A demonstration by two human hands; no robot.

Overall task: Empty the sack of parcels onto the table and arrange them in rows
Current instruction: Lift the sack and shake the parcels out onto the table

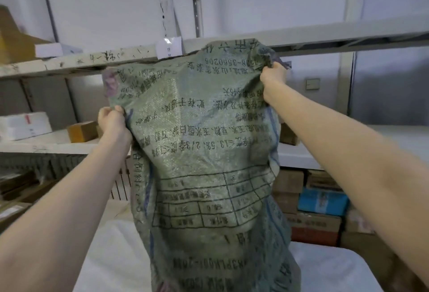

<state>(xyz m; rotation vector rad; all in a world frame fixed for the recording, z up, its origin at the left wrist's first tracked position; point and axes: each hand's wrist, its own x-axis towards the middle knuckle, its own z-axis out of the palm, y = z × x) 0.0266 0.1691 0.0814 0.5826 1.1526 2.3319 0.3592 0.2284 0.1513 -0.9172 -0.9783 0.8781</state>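
**A:** How does the sack point(204, 147) hang?

**B:** Its long axis runs nearly straight up and down, and the top leans a little to the right. The print on it reads upside down. So its usual bottom end is uppermost and the other end points down at the table point(111, 257). The lowest part runs off the picture's edge, so I cannot see the opening.

**A:** Who has hold of it?

**B:** Both hands. The left hand point(113, 122) has its fingers curled round a bunch of cloth on the sack's left edge. The right hand point(274, 75), higher up, clutches the top right corner.

**A:** What lies round it?

**B:** The white-covered table is below. Behind stands a shelf rack, and its scribbled upper board point(92, 59) passes just behind the sack's top. A paper label point(168, 48) is stuck to the board's front edge. On the middle shelf to the left lie a white parcel point(23, 125) and a small brown carton point(82, 131), which is near the left hand. At lower right are stacked cartons point(287, 182), a blue box point(322, 201) among them.

**A:** Anything in the way?

**B:** The sack hides the middle of the rack and much of the table.
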